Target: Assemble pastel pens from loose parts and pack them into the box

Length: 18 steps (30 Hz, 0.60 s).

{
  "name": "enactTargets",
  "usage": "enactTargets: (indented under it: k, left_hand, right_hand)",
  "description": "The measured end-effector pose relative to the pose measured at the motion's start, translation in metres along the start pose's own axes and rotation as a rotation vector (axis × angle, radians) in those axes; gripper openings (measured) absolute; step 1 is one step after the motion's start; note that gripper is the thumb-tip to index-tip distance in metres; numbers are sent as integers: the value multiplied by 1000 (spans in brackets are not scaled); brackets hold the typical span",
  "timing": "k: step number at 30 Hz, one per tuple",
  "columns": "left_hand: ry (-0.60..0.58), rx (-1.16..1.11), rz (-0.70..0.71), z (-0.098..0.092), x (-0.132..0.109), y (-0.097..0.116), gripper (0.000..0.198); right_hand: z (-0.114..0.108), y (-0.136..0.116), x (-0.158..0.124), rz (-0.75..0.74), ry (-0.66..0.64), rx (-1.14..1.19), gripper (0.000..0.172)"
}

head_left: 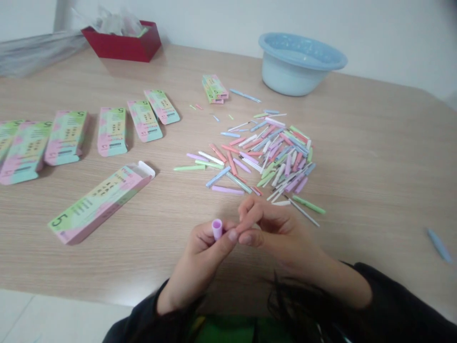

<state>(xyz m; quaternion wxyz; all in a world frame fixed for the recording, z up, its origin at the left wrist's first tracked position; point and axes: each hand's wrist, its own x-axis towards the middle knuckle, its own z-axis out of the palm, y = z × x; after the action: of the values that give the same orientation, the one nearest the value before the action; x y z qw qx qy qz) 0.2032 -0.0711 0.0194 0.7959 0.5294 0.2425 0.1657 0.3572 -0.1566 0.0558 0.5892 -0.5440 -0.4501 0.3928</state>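
My left hand (200, 255) is closed around a purple pen barrel (216, 228), whose open end points up between thumb and fingers. My right hand (274, 228) is pinched shut right beside it, fingertips touching the left thumb; what it holds is hidden. Just beyond the hands lies a pile of pastel pen parts (271, 152) in pink, green, blue, purple and white. An open pastel box marked 5 (100, 202) lies to the left of my hands.
Several closed pastel boxes (67, 138) lie in a row at the left, with a small stack (214, 88) farther back. A light blue basin (300, 62) and a red tray (123, 40) stand at the far edge. A blue pen (440, 245) lies at the right.
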Motion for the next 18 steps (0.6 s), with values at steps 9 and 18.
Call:
enactTargets:
  k: [9,18]
  left_hand:
    - [118,328,68,-8,-3,11,36]
    - [340,623,88,-1,1,13,27]
  right_hand:
    - [-33,-3,-7,-72,-69,-447,30]
    - [-160,60,-22,189,358,-1360,73]
